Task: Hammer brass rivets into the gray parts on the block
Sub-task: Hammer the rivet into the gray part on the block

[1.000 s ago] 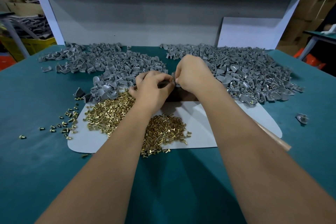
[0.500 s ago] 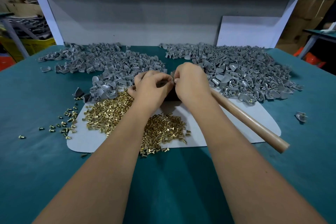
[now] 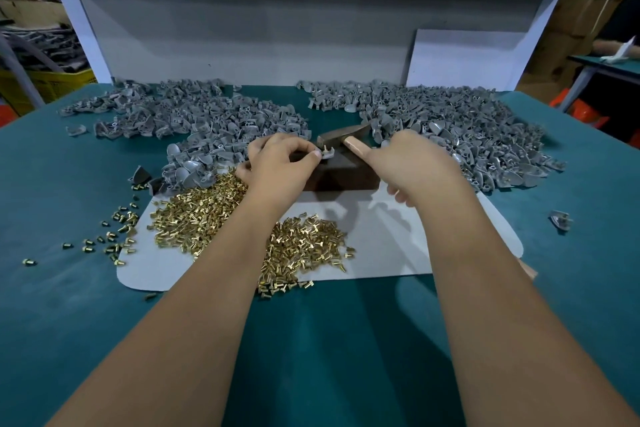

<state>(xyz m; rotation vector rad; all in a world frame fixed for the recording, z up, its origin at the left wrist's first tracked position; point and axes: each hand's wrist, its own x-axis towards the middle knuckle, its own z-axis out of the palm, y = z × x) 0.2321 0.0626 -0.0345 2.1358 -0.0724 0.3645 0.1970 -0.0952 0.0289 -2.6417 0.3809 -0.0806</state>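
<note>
My left hand (image 3: 280,166) pinches a small gray part (image 3: 327,153) with a brass rivet standing in it, held on top of the dark block (image 3: 341,177). My right hand (image 3: 412,163) grips the wooden handle of a hammer (image 3: 346,137). The hammer's dark metal head hangs just above and behind the gray part. A heap of brass rivets (image 3: 214,215) lies on the white board (image 3: 398,246) under my left forearm.
Two big piles of gray parts lie behind the block, one at the left (image 3: 207,114) and one at the right (image 3: 467,128). Loose rivets (image 3: 114,236) are scattered on the green table (image 3: 329,340). A lone gray part (image 3: 561,220) lies at the right.
My right hand left the part, took the hammer by its handle and lifted its head over the block. My left hand keeps holding the part.
</note>
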